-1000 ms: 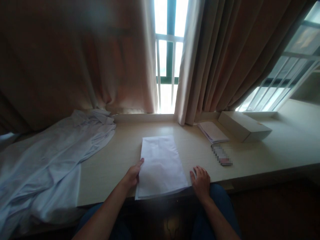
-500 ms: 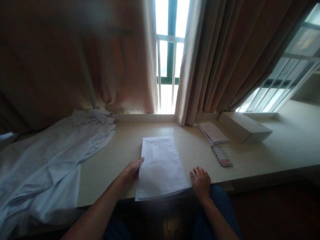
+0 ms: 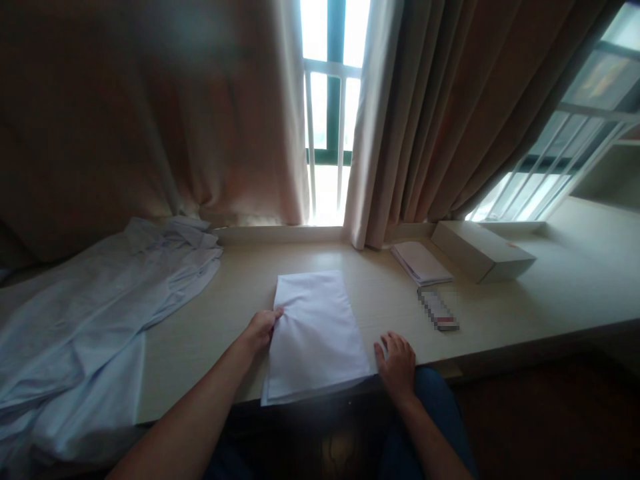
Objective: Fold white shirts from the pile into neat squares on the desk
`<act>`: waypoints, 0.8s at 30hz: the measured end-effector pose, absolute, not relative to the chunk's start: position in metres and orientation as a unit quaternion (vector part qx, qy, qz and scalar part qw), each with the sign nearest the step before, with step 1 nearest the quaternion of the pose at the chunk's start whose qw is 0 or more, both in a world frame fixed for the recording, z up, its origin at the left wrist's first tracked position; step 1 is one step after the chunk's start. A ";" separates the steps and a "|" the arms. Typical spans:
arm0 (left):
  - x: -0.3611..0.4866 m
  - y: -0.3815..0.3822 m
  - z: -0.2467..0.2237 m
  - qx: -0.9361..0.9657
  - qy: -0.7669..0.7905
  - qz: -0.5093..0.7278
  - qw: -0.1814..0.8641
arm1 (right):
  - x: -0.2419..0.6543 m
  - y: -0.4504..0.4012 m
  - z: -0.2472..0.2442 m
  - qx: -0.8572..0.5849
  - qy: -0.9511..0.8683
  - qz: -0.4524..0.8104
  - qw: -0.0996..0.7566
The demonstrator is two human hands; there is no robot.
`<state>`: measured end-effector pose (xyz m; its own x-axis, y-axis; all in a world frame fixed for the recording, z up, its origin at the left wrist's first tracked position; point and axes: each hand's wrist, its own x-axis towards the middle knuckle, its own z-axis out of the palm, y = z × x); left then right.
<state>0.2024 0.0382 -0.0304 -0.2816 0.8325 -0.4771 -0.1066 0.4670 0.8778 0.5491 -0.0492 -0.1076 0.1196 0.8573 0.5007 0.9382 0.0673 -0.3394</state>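
A folded white cloth (image 3: pixel 315 333) lies flat on the pale desk (image 3: pixel 230 287), its near edge reaching the desk's front edge. My left hand (image 3: pixel 263 328) grips the cloth's left edge, thumb on top, and small creases run out from the thumb. The fingers beneath are hidden. My right hand (image 3: pixel 397 360) rests on the desk edge just right of the cloth, apart from it, fingers slightly spread and holding nothing.
A large crumpled white cloth (image 3: pixel 90 333) covers the desk's left side and hangs over the front. At the right are a smaller folded white piece (image 3: pixel 421 262), a blurred-out flat object (image 3: pixel 439 309) and a white box (image 3: pixel 483 250). Curtains (image 3: pixel 425 113) hang behind.
My left thumb has moved further onto the cloth's edge, and creases now show there. The view has shifted slightly. My right hand stays by the desk edge.
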 end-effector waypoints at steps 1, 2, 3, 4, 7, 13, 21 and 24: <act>0.202 0.038 -0.032 0.263 0.658 0.438 0.553 | 0.549 -0.049 -0.107 -0.680 -0.660 -0.065 0.312; 0.202 0.037 -0.033 0.259 0.650 0.434 0.567 | 0.549 -0.049 -0.107 -0.680 -0.660 -0.065 0.312; 0.201 0.034 -0.034 0.256 0.645 0.432 0.576 | 0.549 -0.049 -0.106 -0.680 -0.661 -0.065 0.312; 0.199 0.031 -0.034 0.252 0.638 0.431 0.586 | 0.549 -0.049 -0.106 -0.679 -0.661 -0.064 0.312; 0.194 0.014 -0.036 0.259 0.613 0.423 0.615 | 0.550 -0.049 -0.105 -0.677 -0.664 -0.061 0.313; 0.191 -0.029 -0.039 0.299 0.613 0.422 0.598 | 0.549 -0.051 -0.106 -0.680 -0.665 -0.062 0.304; 0.191 -0.028 -0.048 0.222 0.502 0.467 0.694 | 0.549 -0.053 -0.107 -0.676 -0.673 -0.068 0.292; 0.190 -0.026 -0.051 0.174 0.493 0.451 0.723 | 0.550 -0.053 -0.107 -0.677 -0.672 -0.070 0.293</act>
<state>0.1900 -0.0261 -0.0510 0.1063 0.8243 -0.5561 -0.4803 0.5322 0.6972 0.5496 -0.0526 -0.1070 0.0877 0.8680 0.4887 0.9503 0.0743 -0.3025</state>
